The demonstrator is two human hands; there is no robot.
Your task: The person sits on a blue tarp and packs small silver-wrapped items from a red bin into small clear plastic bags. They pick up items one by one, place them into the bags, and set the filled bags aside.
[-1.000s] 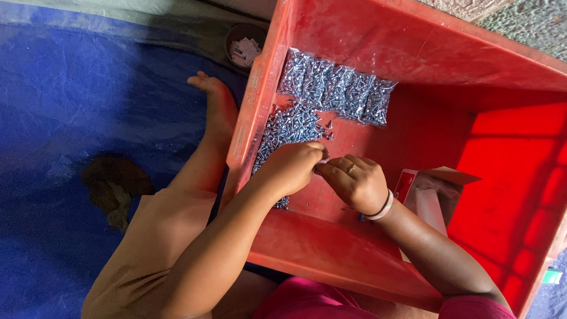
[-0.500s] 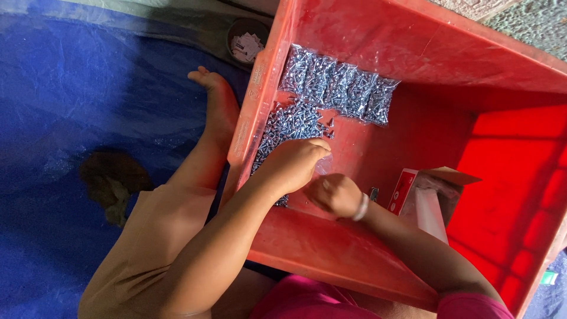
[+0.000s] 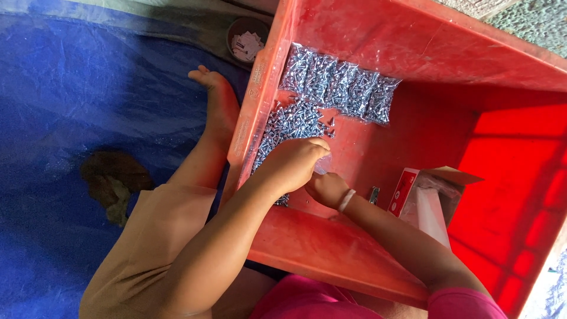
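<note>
Spread under everything: a blue tarpaulin (image 3: 71,88), with a brown crumpled scrap (image 3: 112,183) lying on it at the left. Near the top edge, just outside the red crate's (image 3: 520,147) corner: a small round dark tub (image 3: 247,40) holding white bits. Inside the crate, at right: an open red-and-white cardboard box (image 3: 422,195).

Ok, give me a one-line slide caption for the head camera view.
Left hand and right hand meet over loose screws inside a red crate.

Floor-level packing workshop: red crate (image 3: 331,260), bagged screws (image 3: 339,82).
</note>
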